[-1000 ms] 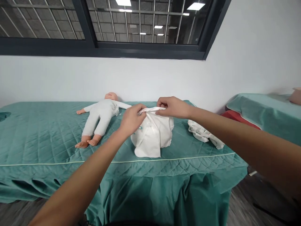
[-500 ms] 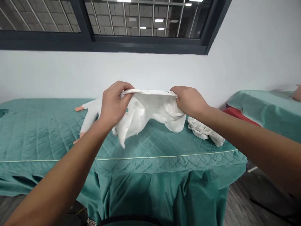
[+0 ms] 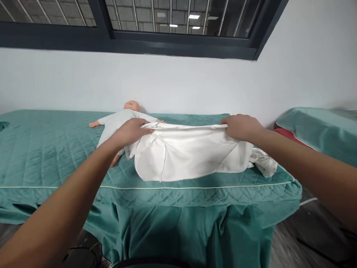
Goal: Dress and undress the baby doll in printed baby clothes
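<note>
Both hands hold a white baby garment point(image 3: 189, 156) stretched wide just above the green quilted bed point(image 3: 55, 156). My left hand point(image 3: 129, 132) pinches its left upper edge, fingers closed. My right hand point(image 3: 241, 127) grips the right upper edge, fingers closed. The cloth hangs down from the two hands and its lower edge touches the cover. A baby doll point(image 3: 118, 121) in a pale suit lies on its back behind my left hand, partly hidden by my arm and the cloth.
Another crumpled white garment point(image 3: 264, 163) lies on the bed at the right, partly under the held cloth. A second green-covered bed point(image 3: 320, 130) stands at the far right. A white wall and dark-framed window point(image 3: 125, 33) lie behind. The bed's front edge is close to me.
My hands have moved apart and down, spreading the garment from a bunched lump into a wide sheet near the bed. The doll's upper body is back in view.
</note>
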Demonstrator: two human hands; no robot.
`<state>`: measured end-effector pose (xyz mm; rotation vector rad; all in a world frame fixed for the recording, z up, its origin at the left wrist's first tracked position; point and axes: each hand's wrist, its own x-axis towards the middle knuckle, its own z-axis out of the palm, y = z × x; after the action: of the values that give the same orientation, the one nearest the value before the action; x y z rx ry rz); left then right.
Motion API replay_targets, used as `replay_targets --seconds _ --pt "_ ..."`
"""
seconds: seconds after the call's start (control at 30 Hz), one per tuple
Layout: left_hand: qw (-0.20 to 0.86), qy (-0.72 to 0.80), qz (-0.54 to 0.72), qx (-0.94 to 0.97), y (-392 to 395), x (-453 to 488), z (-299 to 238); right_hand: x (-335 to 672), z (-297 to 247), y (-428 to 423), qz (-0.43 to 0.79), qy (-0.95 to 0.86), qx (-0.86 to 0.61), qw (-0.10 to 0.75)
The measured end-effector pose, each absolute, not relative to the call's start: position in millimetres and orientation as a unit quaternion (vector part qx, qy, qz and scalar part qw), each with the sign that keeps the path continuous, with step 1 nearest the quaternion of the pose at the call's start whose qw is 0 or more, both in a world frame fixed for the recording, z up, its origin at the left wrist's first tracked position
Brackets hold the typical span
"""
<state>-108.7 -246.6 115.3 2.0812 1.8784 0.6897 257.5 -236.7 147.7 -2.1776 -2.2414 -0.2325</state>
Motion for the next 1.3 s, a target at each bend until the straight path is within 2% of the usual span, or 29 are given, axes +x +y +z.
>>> replay_targets --seconds 0.1,0.2,0.27,0.33,0.4,0.47,0.6,0.73,0.9,1.03,1.3 --pt "0.077 0.684 0.204 0.696 -231.5 -103.3 97.2 242.4 130.6 -223.2 -0.062 -0.701 -0.709 -0.051" --pt "-0.017 0.668 0.230 0.707 -231.2 -80.3 57.2 213.4 83.7 -223.7 -0.108 -0.717 -0.688 0.001" --pt "0.014 0.606 0.258 0.752 -238.2 -56.6 23.8 190.0 41.4 -232.1 -0.120 -0.745 -0.656 0.025" --pt "0.098 0.560 0.277 0.775 -244.9 -31.2 -8.0 168.4 0.6 -241.8 -0.049 -0.789 -0.608 0.073" --pt "0.133 0.554 0.265 0.778 -245.9 -9.5 -32.4 153.3 -30.1 -246.7 -0.020 -0.772 -0.630 0.086" --pt "0.123 0.576 0.229 0.775 -239.4 4.7 -45.9 147.1 -46.9 -243.7 0.018 -0.720 -0.685 0.104" --pt "0.082 0.658 0.167 0.730 -215.8 12.0 -44.8 151.9 -50.5 -223.5 0.062 -0.651 -0.748 0.115" --pt "0.103 0.712 0.168 0.674 -201.2 11.9 -31.4 155.4 -47.1 -211.3 0.036 -0.646 -0.751 0.131" --pt "0.122 0.723 0.191 0.653 -198.3 18.2 -30.4 152.8 -48.7 -211.3 0.008 -0.659 -0.741 0.129" --pt "0.093 0.717 0.184 0.666 -202.3 21.8 -40.1 150.5 -48.4 -218.5 0.003 -0.660 -0.743 0.111" --pt "0.077 0.713 0.173 0.675 -206.7 20.9 -44.7 150.0 -49.5 -219.9 0.040 -0.617 -0.776 0.122"
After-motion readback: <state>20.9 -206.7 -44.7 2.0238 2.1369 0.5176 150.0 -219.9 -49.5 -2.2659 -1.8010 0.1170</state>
